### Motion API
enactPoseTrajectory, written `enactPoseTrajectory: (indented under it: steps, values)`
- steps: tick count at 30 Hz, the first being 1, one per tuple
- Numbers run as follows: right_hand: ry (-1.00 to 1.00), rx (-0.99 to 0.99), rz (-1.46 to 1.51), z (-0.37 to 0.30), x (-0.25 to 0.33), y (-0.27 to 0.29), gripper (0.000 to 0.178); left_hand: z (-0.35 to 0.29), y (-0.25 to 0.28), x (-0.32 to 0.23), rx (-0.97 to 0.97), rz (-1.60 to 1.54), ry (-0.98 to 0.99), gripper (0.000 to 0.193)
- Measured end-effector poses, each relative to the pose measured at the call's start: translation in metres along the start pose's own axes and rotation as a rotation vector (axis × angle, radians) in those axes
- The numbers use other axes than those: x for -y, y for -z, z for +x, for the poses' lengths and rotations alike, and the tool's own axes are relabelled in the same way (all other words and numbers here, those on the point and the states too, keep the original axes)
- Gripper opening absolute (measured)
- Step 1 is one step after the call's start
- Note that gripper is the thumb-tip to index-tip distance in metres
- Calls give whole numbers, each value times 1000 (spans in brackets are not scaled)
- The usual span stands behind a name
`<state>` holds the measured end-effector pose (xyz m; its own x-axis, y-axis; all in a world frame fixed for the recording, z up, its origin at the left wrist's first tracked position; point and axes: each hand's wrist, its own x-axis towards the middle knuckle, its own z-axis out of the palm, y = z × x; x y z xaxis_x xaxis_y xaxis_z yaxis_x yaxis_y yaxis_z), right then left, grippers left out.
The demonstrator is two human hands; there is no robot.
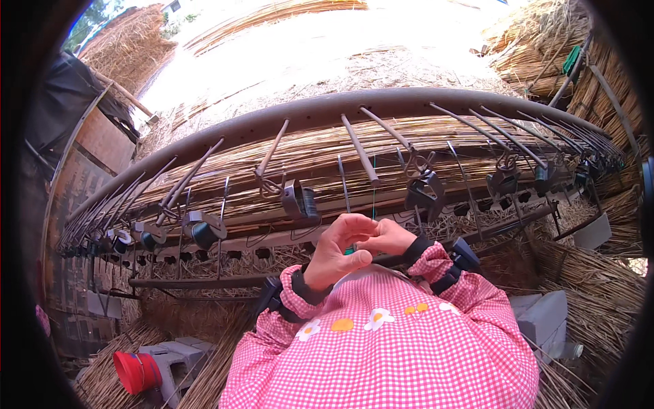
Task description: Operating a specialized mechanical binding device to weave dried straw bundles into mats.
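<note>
Both hands meet at the chest, fingertips together; the left hand (338,251) is half open, thumb out, while the right hand (388,238) is curled tighter; a thin green thread (374,198) drops to them from 12 o'clock, though I cannot tell which fingers, if any, pinch it. It passes just beside the end of a brown rod (359,151) — a sideways tug could, I judge, snag it there; a loose pinch might let it slip; slack might catch on the clamp (425,191) at 2 o'clock or the dark spool (308,202) at 10 o'clock. Hidden: the fingertips' contact, masked by the knuckles; hard to make out: a green speck between the hands, and the thread's upper run, lost against the reeds (300,146).
</note>
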<state>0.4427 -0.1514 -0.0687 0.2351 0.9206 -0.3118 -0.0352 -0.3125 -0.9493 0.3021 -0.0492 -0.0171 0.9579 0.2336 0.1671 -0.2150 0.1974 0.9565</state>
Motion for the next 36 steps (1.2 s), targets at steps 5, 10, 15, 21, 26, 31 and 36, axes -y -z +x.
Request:
enactPoseTrajectory:
  steps: [5, 10, 15, 21, 26, 31, 36]
  values:
    - [347, -7, 37, -67, -3, 4, 23, 46, -44, -9, 24, 179, -314, 82]
    - [262, 143, 538, -93, -1, 13, 26, 68, -104, -8, -119, -64, -283, 63]
    - [317, 283, 585, -94, -3, 31, 29, 82, -120, -47, -69, -529, -78, 53]
    - [260, 429, 957, -96, 13, 45, 54, 38, -106, -31, 12, 332, -7, 66]
    - [251, 749, 1083, -93, 25, 36, 34, -25, -94, -46, -469, 869, -412, 50]
    - [249, 954, 1211, -90, 68, 2, 22, -4, -73, 0, -530, 1268, -255, 19]
    - [312, 1292, 712, -116, 106, -34, 25, 49, -81, 24, -86, 1987, -709, 27]
